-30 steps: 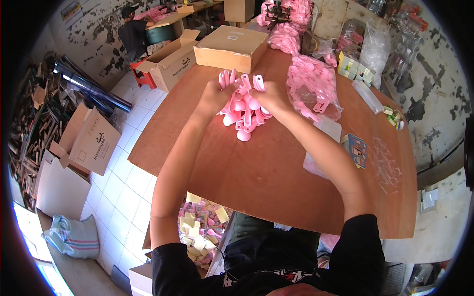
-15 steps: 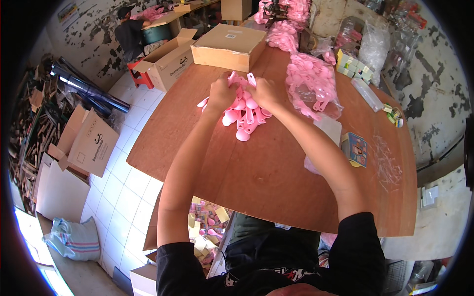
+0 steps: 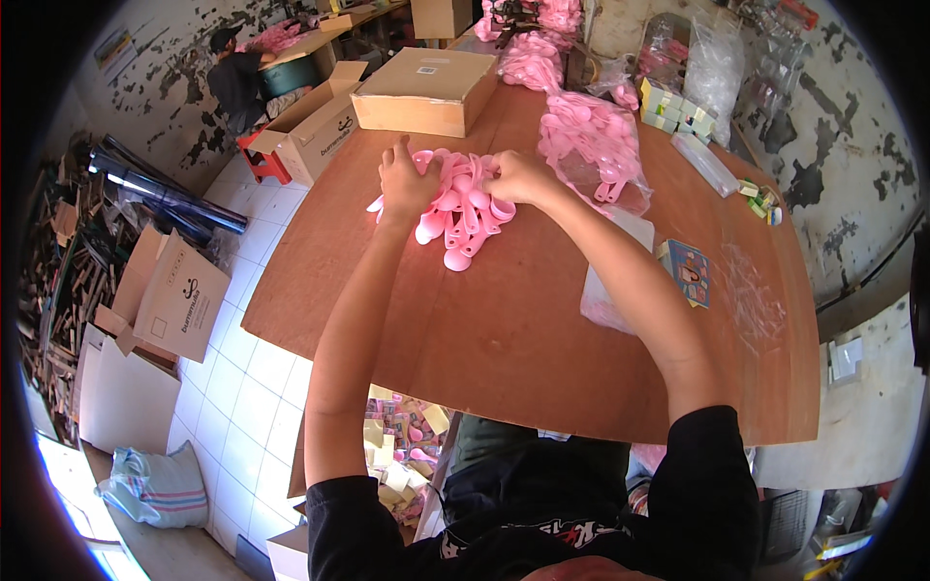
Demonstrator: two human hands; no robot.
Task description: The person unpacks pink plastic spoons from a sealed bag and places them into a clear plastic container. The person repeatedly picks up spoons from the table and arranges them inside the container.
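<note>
A loose heap of pink plastic spoons (image 3: 465,215) with round bowls and short handles lies on the brown wooden table (image 3: 455,339). At the heap's left side is my left hand (image 3: 405,182), its fingers apart and the thumb side against the spoons. My right hand (image 3: 521,178) is at the right side, with its fingers curled in on a spoon at the edge; most of that spoon is hidden by the fingers. Some spoons between the two hands stick up with their handles.
Behind the heap stands a closed cardboard box (image 3: 426,92). Clear bags of pink spoons (image 3: 593,136) lie at the back right, near a small blue box (image 3: 688,273). An open carton (image 3: 405,441) of small packets sits below the front edge. Another person (image 3: 237,82) sits far left.
My left hand has loosened and spread its fingers beside the heap. My right hand has lowered onto the heap's right edge; the handle standing up beside it no longer shows. The view has shifted slightly.
</note>
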